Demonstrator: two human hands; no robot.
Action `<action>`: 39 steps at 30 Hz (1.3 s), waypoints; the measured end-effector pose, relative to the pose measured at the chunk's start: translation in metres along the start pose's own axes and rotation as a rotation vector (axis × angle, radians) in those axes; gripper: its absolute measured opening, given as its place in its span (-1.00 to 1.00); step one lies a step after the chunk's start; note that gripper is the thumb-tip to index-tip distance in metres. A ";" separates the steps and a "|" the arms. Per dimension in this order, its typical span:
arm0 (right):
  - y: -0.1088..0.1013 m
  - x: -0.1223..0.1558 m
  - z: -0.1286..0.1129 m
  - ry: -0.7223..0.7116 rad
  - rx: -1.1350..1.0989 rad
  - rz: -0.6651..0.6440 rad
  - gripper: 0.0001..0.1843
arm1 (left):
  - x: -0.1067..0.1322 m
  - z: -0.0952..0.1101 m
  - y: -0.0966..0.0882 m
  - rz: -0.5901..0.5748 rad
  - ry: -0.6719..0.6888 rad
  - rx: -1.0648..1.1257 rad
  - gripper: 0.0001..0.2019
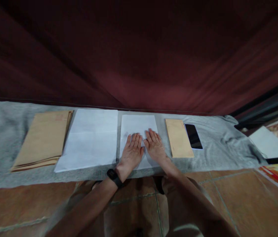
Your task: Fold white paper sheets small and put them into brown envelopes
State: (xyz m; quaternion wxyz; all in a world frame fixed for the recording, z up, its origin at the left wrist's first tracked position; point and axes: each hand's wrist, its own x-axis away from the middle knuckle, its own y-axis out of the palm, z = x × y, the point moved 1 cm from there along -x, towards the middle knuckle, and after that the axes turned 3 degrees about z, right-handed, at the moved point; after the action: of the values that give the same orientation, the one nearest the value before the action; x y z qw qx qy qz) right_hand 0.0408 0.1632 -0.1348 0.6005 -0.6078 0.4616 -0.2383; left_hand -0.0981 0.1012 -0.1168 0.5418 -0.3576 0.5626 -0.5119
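Observation:
A white sheet of paper (137, 123) lies in front of me on the grey cloth. My left hand (132, 149) rests flat on it, fingers stretched out, with a black band on the wrist. Beside it my right hand (154, 144) also lies flat on the paper, fingers extended and close to those of the left. Neither hand holds anything. Just left of this sheet is a larger area of white paper (91, 138) with a faint crease across it. To the right lies a small brown envelope (179, 138).
Large brown envelopes (43, 135) are stacked at the left. A phone (193, 136) lies right of the small envelope. The grey cloth (222, 141) covers a narrow surface, backed by a dark red curtain (139, 82). A white object (268, 141) and printed material stand at far right.

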 end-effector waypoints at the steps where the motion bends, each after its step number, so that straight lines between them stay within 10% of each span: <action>1: 0.000 0.000 0.002 0.007 0.005 0.003 -0.40 | 0.000 0.000 -0.001 -0.002 -0.002 -0.001 -0.42; 15: 0.001 -0.012 0.020 0.180 0.024 0.022 -0.37 | 0.001 0.000 -0.002 -0.034 -0.039 -0.007 -0.42; 26: 0.000 -0.022 0.003 -0.104 -0.109 -0.056 -0.45 | 0.007 -0.004 0.012 0.081 -0.039 0.035 -0.43; 39: 0.004 -0.037 0.024 0.133 0.031 0.015 -0.39 | 0.007 -0.006 0.015 0.105 -0.059 0.046 -0.41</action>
State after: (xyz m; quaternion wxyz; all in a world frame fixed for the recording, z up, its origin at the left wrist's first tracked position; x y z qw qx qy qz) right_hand 0.0431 0.2079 -0.1328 0.5797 -0.5779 0.5013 -0.2804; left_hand -0.1032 0.0986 -0.1333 0.5925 -0.3301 0.5524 -0.4846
